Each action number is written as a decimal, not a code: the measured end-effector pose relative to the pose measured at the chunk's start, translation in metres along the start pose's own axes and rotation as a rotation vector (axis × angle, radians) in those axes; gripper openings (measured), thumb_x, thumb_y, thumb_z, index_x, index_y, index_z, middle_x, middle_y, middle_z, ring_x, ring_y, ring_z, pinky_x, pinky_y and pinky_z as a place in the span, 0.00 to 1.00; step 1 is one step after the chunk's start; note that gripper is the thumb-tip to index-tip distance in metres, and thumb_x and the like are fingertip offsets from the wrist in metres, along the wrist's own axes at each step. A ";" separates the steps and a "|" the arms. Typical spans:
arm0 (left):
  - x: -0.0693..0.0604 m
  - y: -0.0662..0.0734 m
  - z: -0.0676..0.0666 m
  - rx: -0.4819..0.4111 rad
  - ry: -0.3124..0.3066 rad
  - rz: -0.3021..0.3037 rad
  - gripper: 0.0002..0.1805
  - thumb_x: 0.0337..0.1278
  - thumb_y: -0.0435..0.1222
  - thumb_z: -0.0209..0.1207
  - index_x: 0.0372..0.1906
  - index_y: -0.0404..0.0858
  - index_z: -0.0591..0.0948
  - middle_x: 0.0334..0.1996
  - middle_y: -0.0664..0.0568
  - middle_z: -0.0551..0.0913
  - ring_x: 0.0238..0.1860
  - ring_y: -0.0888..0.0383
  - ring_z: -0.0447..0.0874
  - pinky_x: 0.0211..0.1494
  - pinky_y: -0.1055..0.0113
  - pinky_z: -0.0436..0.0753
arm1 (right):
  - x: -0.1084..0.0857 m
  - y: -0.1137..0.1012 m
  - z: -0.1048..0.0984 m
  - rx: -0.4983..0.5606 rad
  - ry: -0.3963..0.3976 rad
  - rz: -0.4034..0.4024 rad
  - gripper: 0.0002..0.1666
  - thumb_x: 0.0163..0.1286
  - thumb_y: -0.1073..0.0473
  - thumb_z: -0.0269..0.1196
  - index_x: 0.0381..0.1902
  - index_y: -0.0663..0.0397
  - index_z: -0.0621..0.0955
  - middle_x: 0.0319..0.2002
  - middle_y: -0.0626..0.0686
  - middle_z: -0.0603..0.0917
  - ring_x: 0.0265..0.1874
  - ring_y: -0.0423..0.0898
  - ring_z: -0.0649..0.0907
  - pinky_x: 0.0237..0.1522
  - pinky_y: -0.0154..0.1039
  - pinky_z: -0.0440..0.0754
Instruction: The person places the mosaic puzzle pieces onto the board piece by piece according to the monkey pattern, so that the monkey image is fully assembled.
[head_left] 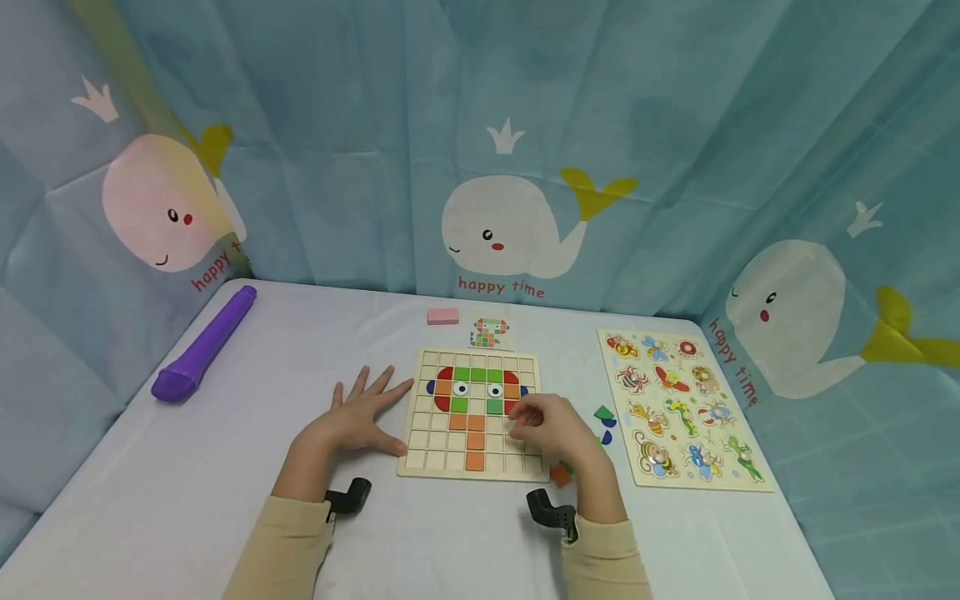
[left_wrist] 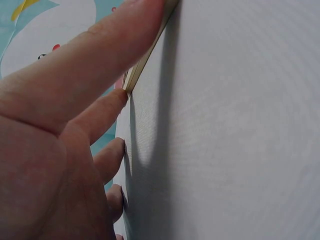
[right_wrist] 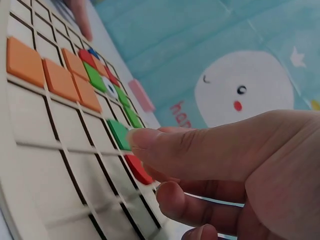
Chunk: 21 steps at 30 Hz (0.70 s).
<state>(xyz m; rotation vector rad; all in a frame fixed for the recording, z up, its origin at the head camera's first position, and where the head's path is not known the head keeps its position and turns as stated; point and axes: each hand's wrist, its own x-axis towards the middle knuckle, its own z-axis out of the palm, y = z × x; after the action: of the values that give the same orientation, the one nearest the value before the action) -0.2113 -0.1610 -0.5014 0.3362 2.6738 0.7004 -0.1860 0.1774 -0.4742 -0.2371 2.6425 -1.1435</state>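
Note:
A wooden grid board (head_left: 441,461) lies flat, with coloured tiles forming a face and an orange column below it. My left hand (head_left: 358,422) rests at the board's left side with fingers spread, index fingertip and thumb touching its edge. Over the right part of the board is my right hand (head_left: 553,427), its fingers curled and thumb close to the index finger. In the right wrist view the thumb tip is beside a green tile (right_wrist: 118,133), with a red tile (right_wrist: 138,169) just below the fingertips. Whether a tile sits between the fingertips is hidden.
Loose green (head_left: 603,412), blue (head_left: 608,422) and orange pieces (head_left: 561,475) lie right of the board. Behind it are a pattern card (head_left: 490,332) and a pink block (head_left: 442,317). An insect puzzle (head_left: 627,406) lies farther right; a purple microphone (head_left: 206,343) lies left.

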 end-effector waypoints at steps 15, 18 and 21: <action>0.000 0.001 0.000 0.000 -0.004 -0.008 0.66 0.26 0.61 0.80 0.79 0.54 0.60 0.83 0.43 0.42 0.80 0.34 0.24 0.74 0.29 0.25 | -0.005 0.031 -0.027 -0.010 0.141 0.110 0.12 0.62 0.62 0.72 0.44 0.49 0.86 0.39 0.48 0.86 0.34 0.45 0.79 0.33 0.38 0.77; 0.000 0.001 0.000 0.004 -0.003 -0.009 0.66 0.26 0.61 0.80 0.79 0.54 0.60 0.83 0.43 0.42 0.80 0.34 0.25 0.74 0.29 0.25 | -0.005 0.035 -0.028 -0.013 0.153 0.134 0.15 0.62 0.62 0.73 0.47 0.48 0.86 0.44 0.49 0.86 0.35 0.46 0.78 0.32 0.38 0.76; -0.001 0.001 -0.001 0.007 -0.003 -0.009 0.66 0.26 0.60 0.80 0.79 0.54 0.60 0.83 0.43 0.42 0.80 0.34 0.25 0.74 0.29 0.25 | -0.006 0.040 -0.028 -0.014 0.183 0.170 0.19 0.62 0.60 0.73 0.51 0.47 0.85 0.49 0.50 0.85 0.35 0.47 0.78 0.31 0.38 0.76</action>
<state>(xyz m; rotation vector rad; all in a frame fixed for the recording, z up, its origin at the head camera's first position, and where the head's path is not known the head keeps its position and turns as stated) -0.2110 -0.1604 -0.4999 0.3265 2.6736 0.6878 -0.1905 0.2249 -0.4840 0.0933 2.7643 -1.1395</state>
